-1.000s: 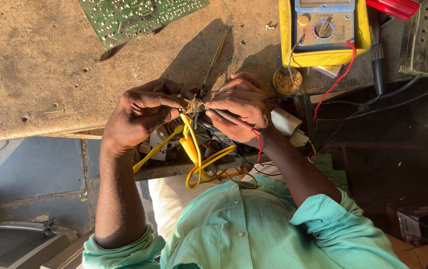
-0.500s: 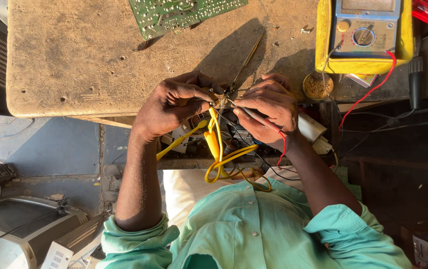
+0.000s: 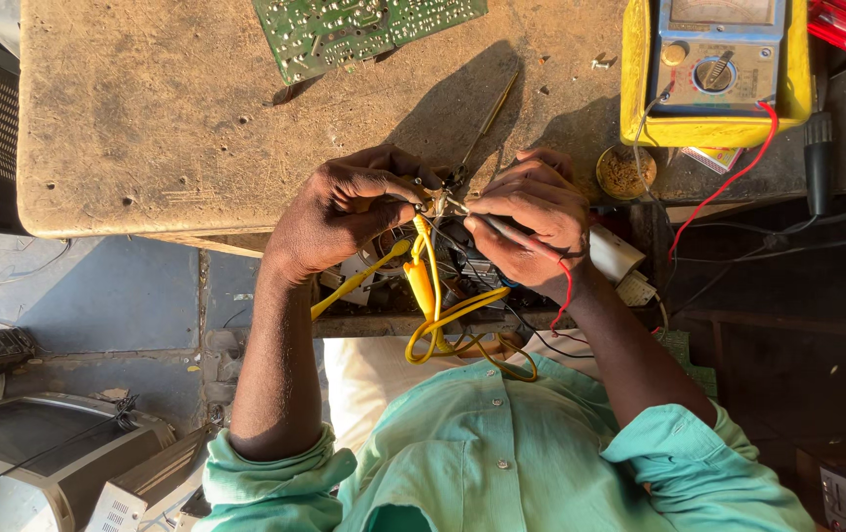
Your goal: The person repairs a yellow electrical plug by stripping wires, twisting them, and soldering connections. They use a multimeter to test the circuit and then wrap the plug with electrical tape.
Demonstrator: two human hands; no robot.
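Observation:
My left hand [image 3: 344, 212] pinches a small metal part with bare wire ends [image 3: 435, 204] at the front edge of the worn wooden bench [image 3: 147, 118]. A bundle of yellow wires [image 3: 433, 305] hangs from it in a loop toward my lap. My right hand [image 3: 533, 222] grips a thin red-leaded meter probe [image 3: 512, 232] like a pen, its tip touching the part between my hands. The red lead [image 3: 718, 192] runs up to a yellow and blue analogue multimeter [image 3: 714, 69] at the bench's far right.
A green circuit board [image 3: 364, 30] lies at the far edge of the bench. A small round tin [image 3: 623, 173] and a thin tool [image 3: 487, 123] sit near my right hand. Grey appliance casings [image 3: 39, 463] stand on the floor at lower left. Black cables [image 3: 797, 241] cross the right.
The view has shifted, so the hands and bench sit more to the right in frame. Both hands keep the same hold on the part and the probe.

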